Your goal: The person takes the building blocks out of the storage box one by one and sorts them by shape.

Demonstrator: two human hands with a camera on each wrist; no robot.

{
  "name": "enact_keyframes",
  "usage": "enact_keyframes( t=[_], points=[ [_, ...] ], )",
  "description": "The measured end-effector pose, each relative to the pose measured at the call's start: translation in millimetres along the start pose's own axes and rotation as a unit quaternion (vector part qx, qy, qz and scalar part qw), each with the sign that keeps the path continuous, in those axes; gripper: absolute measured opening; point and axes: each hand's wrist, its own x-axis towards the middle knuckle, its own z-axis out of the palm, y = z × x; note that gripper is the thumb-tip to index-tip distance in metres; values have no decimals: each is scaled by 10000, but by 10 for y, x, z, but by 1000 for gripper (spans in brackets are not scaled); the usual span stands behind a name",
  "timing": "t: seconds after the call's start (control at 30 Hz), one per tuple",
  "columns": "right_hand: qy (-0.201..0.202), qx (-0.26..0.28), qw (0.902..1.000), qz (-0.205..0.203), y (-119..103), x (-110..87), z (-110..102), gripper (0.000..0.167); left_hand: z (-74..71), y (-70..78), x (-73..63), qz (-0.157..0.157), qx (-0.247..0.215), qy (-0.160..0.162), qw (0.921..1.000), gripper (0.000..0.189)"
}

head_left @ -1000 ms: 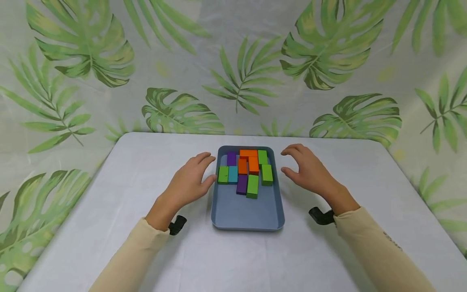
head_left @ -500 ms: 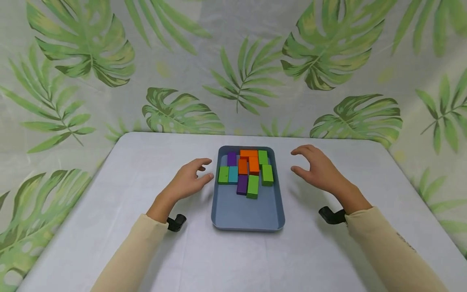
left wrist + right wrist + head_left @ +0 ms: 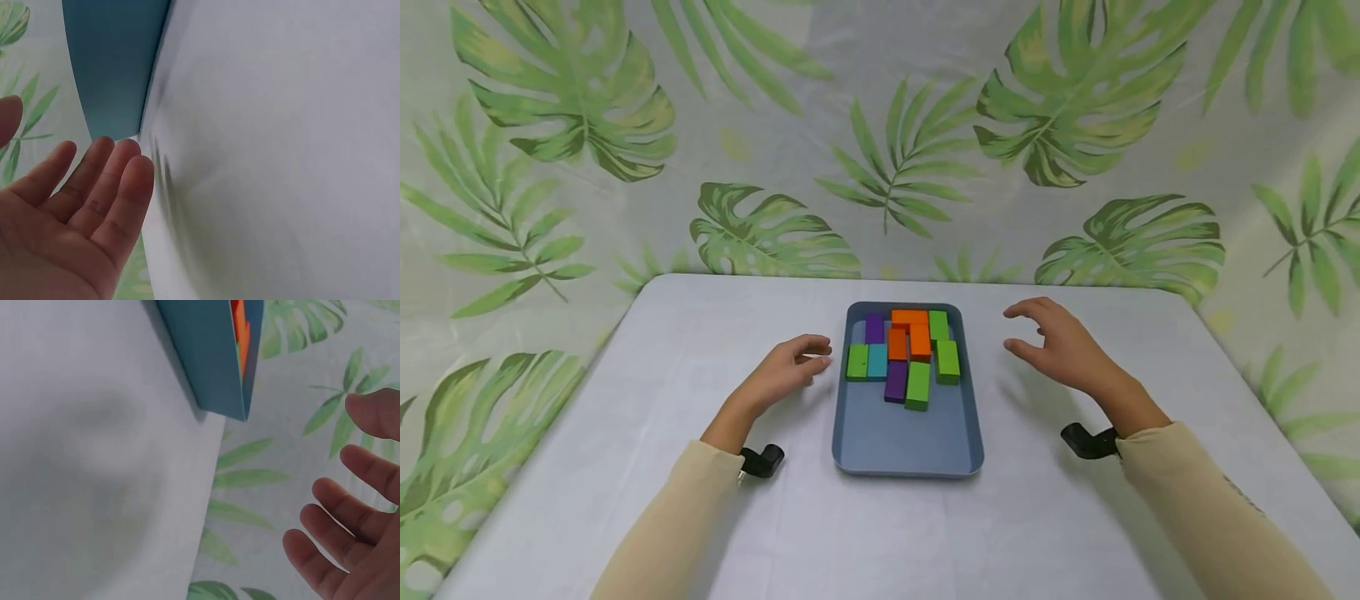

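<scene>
A blue-grey tray lies at the middle of the table with several coloured blocks in its far half. Among them are a teal block, a purple block, an orange block and a green block. Just left of the tray, apart from it, hovers my left hand with relaxed, slightly bent fingers and nothing held. My right hand is farther off on the tray's right side, thumb and fingers spread apart around nothing. Both wrist views show the palms bare beside the tray's outer wall.
A white cloth covers the table. Behind it hangs a curtain printed with green leaves. Each wrist bears a black camera mount, and beige sleeves cover the forearms.
Both hands have drawn away from the tray, the left slightly leftward and the right farther to the right. The left fingers have relaxed inward. Tray and blocks keep their arrangement.
</scene>
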Motion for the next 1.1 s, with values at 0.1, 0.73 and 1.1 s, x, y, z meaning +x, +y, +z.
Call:
enact_keyframes(
  t=[0.1,0.73,1.1],
  points=[
    [-43,48,10000,-4,-39,26,23,41,5,-22,-10,84,-149,-21,9999,53],
    [-205,2,9997,-109,-97,63,20,42,187,-72,85,-7,-1549,383,9872,54],
    [-495,-246,9978,-364,-197,210,58,39,275,-78,134,-118,-1776,396,9832,53]
  ],
)
